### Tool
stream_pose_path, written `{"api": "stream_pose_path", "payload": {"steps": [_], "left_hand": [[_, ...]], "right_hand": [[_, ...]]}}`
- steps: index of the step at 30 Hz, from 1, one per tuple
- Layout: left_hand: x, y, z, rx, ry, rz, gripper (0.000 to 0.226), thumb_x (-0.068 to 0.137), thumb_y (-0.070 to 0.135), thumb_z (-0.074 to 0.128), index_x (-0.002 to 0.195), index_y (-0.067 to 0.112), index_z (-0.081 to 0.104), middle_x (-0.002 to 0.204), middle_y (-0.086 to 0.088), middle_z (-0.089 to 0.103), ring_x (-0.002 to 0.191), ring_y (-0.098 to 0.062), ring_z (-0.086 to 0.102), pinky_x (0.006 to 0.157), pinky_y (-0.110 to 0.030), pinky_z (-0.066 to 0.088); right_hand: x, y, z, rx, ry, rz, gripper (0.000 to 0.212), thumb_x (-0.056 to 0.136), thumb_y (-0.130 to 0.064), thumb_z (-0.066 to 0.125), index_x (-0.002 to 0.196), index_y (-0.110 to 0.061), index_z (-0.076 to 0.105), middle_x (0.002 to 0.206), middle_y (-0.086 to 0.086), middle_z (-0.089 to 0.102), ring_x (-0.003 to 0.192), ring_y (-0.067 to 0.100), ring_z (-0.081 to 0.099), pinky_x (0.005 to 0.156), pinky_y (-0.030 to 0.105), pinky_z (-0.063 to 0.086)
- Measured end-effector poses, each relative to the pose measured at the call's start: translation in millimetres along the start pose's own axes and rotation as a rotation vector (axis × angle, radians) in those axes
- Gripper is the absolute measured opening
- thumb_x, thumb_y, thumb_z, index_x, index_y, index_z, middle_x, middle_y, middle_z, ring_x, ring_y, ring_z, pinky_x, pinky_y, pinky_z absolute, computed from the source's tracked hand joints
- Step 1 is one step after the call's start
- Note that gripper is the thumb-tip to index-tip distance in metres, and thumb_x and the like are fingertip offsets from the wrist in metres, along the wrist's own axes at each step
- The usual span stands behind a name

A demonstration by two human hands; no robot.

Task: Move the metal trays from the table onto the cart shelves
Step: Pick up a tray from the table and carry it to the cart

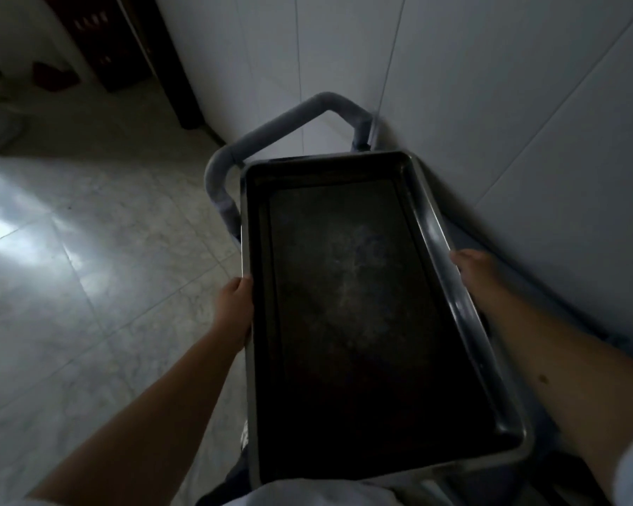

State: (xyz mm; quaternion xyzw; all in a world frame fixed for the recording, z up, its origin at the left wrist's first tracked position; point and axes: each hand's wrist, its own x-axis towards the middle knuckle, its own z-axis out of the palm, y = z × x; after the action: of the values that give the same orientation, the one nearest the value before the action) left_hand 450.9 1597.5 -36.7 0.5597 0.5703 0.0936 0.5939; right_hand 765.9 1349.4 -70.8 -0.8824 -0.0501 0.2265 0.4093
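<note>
Looking down from our head camera, we see no brand, label or readable writing anywhere; the room is dim.

Our left hand grips the left long edge of a metal tray, fingers curled under the rim with the thumb side against its upper lip. Our right hand grips the opposite long edge, fingers wrapped below the rim and mostly hidden by it. Both hands hold the tray about midway along its length, and both forearms are bare, reaching in from the bottom corners of the view.

We hold the tray directly in front of our body, over a cart. It is a shallow, dark rectangle with a bright rolled rim and nothing in it. Its long axis runs away from us, the near short end close to our waist and the far short end pointing toward the cart's grey padded handle, which curves just beyond it. The tray leans slightly leftward at its far end. Whether it rests on a shelf or hangs above one, we cannot tell.

A white panelled wall stands just beside the cart on the right. Pale glossy floor tiles spread to the left, and a dark doorframe rises at the upper left.
</note>
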Motion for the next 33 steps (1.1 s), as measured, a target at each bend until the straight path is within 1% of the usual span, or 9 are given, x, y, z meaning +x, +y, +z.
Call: {"api": "stream_pose_path", "payload": {"steps": [4,8,11,15,18,23,27,30,33], "left_hand": [[-2.7,0.1,3.5,-0.084,-0.014,-0.036,0.03,0.101,0.034,0.051,0.106,0.01,0.067,0.107,-0.02,0.07,0.101,-0.036,0.069,0.09,-0.056,0.055],[1.1,2.0,-1.7,-0.106,-0.086,-0.025,0.027,0.101,0.033,0.052,0.106,0.011,0.067,0.107,-0.018,0.071,0.098,-0.034,0.071,0.089,-0.053,0.057],[7.8,-0.3,-12.0,-0.118,-0.193,-0.055,0.028,0.101,0.029,0.053,0.11,0.006,0.065,0.112,-0.021,0.069,0.101,-0.036,0.069,0.093,-0.055,0.055],[14.2,-6.8,-25.9,-0.163,-0.357,-0.068,0.03,0.102,0.027,0.051,0.118,0.004,0.062,0.114,-0.021,0.068,0.102,-0.037,0.068,0.092,-0.056,0.055],[19.7,-5.6,-35.5,-0.124,-0.481,-0.071,0.027,0.103,0.026,0.049,0.117,0.006,0.059,0.118,-0.02,0.067,0.107,-0.038,0.067,0.094,-0.057,0.053],[14.1,-17.6,-50.4,-0.028,-0.626,-0.027,0.02,0.102,0.025,0.05,0.116,0.012,0.057,0.107,-0.013,0.069,0.096,-0.03,0.069,0.073,-0.044,0.055],[-2.9,-36.9,-64.1,0.074,-0.75,-0.003,0.018,0.101,0.023,0.051,0.113,0.012,0.06,0.103,-0.013,0.07,0.092,-0.027,0.069,0.072,-0.039,0.053],[-10.8,-43.2,-65.4,0.109,-0.777,-0.021,0.014,0.1,0.015,0.052,0.107,0.009,0.062,0.104,-0.016,0.07,0.091,-0.028,0.069,0.068,-0.036,0.053],[-14.8,-41.5,-64.0,0.144,-0.773,0.008,0.013,0.1,0.015,0.052,0.105,0.009,0.062,0.098,-0.014,0.072,0.08,-0.024,0.072,0.061,-0.033,0.053]], "right_hand": [[12.3,-1.0,2.7,-0.095,0.001,-0.051,0.02,0.091,-0.023,0.055,0.087,-0.009,0.069,0.086,0.014,0.061,0.081,0.02,0.055,0.071,0.03,0.038],[3.1,1.2,4.2,-0.328,0.046,-0.022,0.042,0.093,-0.04,0.045,0.083,-0.005,0.064,0.089,0.022,0.067,0.083,0.034,0.063,0.072,0.036,0.045],[-25.1,6.9,8.1,-0.536,0.199,-0.074,0.046,0.097,-0.04,0.039,0.095,-0.001,0.062,0.103,0.03,0.064,0.093,0.045,0.061,0.08,0.044,0.048],[-92.1,9.3,18.9,-0.562,0.439,-0.103,0.042,0.09,-0.038,0.052,0.115,-0.004,0.057,0.118,0.027,0.057,0.107,0.045,0.053,0.09,0.047,0.044],[-176.5,20.6,29.6,-0.527,0.686,-0.017,0.04,0.085,-0.04,0.057,0.112,-0.01,0.058,0.118,0.021,0.056,0.106,0.043,0.052,0.087,0.046,0.044],[-301.2,38.3,98.8,-0.084,1.003,0.316,0.048,0.084,-0.036,0.061,0.121,-0.005,0.054,0.127,0.023,0.051,0.118,0.038,0.047,0.1,0.043,0.036],[-352.2,37.6,163.5,0.512,0.816,0.523,0.052,0.092,-0.044,0.044,0.113,0.003,0.054,0.111,0.024,0.059,0.102,0.04,0.057,0.089,0.044,0.048],[-363.4,29.0,182.2,0.57,0.767,0.533,0.035,0.095,-0.034,0.044,0.1,-0.004,0.061,0.1,0.017,0.064,0.093,0.035,0.06,0.08,0.037,0.047],[-361.9,27.6,177.4,0.634,0.775,0.568,0.027,0.094,-0.028,0.051,0.092,-0.005,0.065,0.092,0.018,0.065,0.087,0.036,0.062,0.079,0.044,0.052]]}}
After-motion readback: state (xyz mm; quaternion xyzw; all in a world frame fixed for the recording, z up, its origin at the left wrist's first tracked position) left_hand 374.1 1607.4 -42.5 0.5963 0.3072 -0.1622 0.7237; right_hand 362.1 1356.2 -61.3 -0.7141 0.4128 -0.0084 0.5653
